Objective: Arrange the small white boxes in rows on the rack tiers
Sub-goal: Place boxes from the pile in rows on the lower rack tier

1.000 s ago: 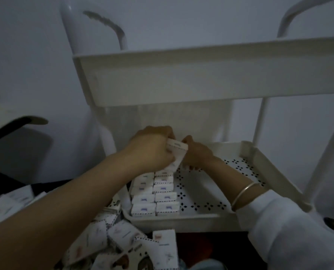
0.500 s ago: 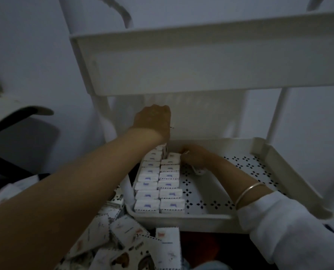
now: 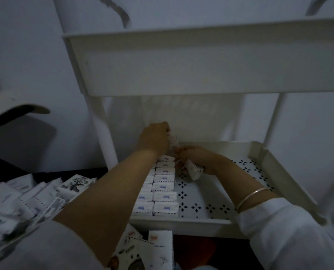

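A small white box is gripped by the left hand above the lower tier's far left corner. A second box is held in the right hand's curled fingers just beside it. Two rows of boxes are laid along that tier's left side.

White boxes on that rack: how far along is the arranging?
Done: two rows of boxes line the left of the lower tier. In hand: the left hand holds a box at the rows' far end; the right hand grips a second box. Left: most of that tier is bare, and a pile of loose boxes waits nearby.
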`<state>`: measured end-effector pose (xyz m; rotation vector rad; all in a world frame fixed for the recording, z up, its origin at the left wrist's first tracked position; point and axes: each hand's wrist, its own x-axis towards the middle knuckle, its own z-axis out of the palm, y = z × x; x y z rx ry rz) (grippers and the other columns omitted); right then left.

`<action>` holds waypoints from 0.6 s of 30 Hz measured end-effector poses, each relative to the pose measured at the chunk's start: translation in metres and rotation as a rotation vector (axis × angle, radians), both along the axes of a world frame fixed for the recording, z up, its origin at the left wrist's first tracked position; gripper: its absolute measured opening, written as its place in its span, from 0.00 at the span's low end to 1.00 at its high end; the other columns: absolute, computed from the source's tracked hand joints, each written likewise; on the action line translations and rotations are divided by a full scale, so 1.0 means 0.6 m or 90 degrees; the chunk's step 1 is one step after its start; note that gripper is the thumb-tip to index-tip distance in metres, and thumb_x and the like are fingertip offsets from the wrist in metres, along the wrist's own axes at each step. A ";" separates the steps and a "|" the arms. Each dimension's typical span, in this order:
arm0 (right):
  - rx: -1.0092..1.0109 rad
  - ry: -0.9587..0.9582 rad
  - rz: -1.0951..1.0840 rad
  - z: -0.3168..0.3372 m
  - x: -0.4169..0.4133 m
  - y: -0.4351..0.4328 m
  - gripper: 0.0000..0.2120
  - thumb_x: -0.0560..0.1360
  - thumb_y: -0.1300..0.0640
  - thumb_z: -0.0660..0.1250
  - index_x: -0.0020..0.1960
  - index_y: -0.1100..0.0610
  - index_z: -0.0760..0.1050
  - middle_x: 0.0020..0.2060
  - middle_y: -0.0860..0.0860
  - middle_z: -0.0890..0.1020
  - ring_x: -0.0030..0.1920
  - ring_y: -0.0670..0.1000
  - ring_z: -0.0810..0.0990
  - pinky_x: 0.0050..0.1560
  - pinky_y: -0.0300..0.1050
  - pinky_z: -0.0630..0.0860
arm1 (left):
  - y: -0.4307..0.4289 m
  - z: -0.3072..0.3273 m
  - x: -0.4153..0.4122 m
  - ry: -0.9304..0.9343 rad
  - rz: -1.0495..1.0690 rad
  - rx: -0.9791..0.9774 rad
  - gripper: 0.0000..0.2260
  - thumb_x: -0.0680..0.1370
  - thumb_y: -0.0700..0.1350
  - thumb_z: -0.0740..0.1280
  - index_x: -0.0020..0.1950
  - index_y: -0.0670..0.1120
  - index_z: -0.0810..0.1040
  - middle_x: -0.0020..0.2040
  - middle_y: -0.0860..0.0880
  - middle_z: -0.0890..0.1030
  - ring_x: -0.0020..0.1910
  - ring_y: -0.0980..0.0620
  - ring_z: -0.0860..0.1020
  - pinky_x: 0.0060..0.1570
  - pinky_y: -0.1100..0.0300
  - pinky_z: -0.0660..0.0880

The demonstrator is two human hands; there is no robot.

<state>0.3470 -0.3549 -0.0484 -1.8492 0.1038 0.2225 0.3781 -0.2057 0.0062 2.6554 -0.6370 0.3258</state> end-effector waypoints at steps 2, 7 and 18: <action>0.036 0.036 -0.007 -0.004 0.001 -0.003 0.15 0.75 0.60 0.67 0.61 0.61 0.77 0.56 0.61 0.82 0.54 0.60 0.81 0.59 0.55 0.78 | 0.003 -0.006 0.006 0.021 0.001 0.010 0.09 0.74 0.37 0.67 0.52 0.46 0.75 0.53 0.45 0.79 0.49 0.48 0.77 0.41 0.59 0.69; 0.106 0.071 -0.013 -0.002 0.001 -0.006 0.15 0.75 0.63 0.66 0.60 0.69 0.76 0.52 0.66 0.81 0.45 0.60 0.79 0.45 0.52 0.78 | -0.002 0.008 0.015 0.034 0.000 0.147 0.16 0.75 0.41 0.68 0.64 0.46 0.75 0.63 0.45 0.76 0.60 0.46 0.76 0.51 0.58 0.72; -0.078 -0.061 -0.157 -0.006 0.012 -0.010 0.19 0.79 0.54 0.56 0.63 0.67 0.71 0.42 0.59 0.85 0.40 0.55 0.84 0.41 0.46 0.73 | -0.004 0.015 0.012 0.192 -0.049 0.321 0.17 0.78 0.44 0.66 0.65 0.42 0.76 0.63 0.45 0.77 0.59 0.46 0.76 0.54 0.58 0.74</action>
